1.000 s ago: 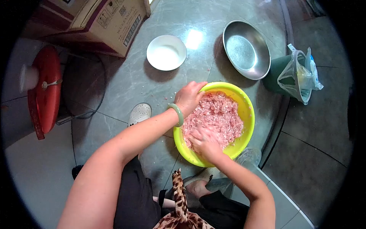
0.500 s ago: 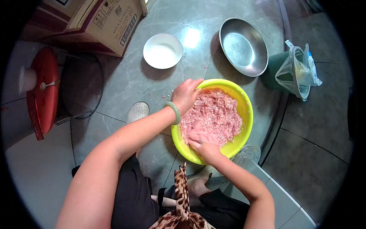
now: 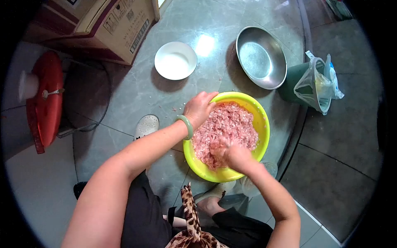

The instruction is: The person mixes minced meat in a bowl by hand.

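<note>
A yellow-green basin [image 3: 266,128] stands on the floor between my feet, holding a heap of pink minced meat [image 3: 235,122] with pale bits mixed in. With its fingers closed over the basin's upper-left rim, my left hand [image 3: 199,109] grips the edge; a green bangle [image 3: 187,126] circles that wrist. My right hand [image 3: 235,158] is in the lower part of the meat. Its fingers are blurred by motion and partly hidden in the mince, so their closure is unclear.
A white bowl [image 3: 175,60] and a steel basin [image 3: 261,58] sit beyond the basin. At right stands a lined green bin [image 3: 295,82]. Cardboard boxes [image 3: 120,31] and a red stool [image 3: 49,103] are at left. Small scraps dot the tiles.
My right hand has lifted slightly and moved up and right within the meat, its fingers turned further in. My left hand stays on the rim. The whole view has shifted a little.
</note>
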The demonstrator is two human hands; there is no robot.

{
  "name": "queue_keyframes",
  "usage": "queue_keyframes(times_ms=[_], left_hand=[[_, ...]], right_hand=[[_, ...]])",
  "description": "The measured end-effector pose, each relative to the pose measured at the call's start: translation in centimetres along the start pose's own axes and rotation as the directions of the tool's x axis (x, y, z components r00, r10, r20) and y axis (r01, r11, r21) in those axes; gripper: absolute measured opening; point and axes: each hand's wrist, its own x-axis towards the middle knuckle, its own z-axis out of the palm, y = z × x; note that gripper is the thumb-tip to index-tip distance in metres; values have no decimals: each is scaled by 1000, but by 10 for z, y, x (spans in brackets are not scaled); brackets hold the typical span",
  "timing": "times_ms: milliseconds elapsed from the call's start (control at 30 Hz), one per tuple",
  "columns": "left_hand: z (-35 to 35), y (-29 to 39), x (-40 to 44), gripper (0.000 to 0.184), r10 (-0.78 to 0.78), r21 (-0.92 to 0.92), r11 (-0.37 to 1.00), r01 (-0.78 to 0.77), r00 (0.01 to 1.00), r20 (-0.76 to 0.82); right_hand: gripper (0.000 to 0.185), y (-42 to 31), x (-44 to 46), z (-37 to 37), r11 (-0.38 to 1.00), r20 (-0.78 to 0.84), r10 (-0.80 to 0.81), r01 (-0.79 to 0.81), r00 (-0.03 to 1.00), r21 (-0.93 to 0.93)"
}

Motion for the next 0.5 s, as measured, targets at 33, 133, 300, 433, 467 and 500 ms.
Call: queue_keyframes(times_ms=[33,133,300,433,467,500], left_hand=[[1,-1,0,35,16,1,1000,-16,1000,-14],[0,-2,0,35,24,4,1000,-24,1000,-12],[-1,-2,-3,35,21,-5,1000,-21,999,-26],[-1,1,-1,36,36,-52,998,-38,999,-37],[0,0,0,35,41,-45,998,-42,998,-39],[1,-2,0,35,42,-39,998,-43,998,-42]], right_hand=[[33,-1,12,-17,989,-17,138,-136,990,58],[29,28,65,-52,916,-336,-334,218,881,-338],[34,81,120,-47,973,-36,200,-194,979,127],[46,126,91,-16,854,95,252,-268,963,446],[50,143,84,2,818,77,222,-228,972,528],[50,141,73,6,803,88,260,-266,962,534]])
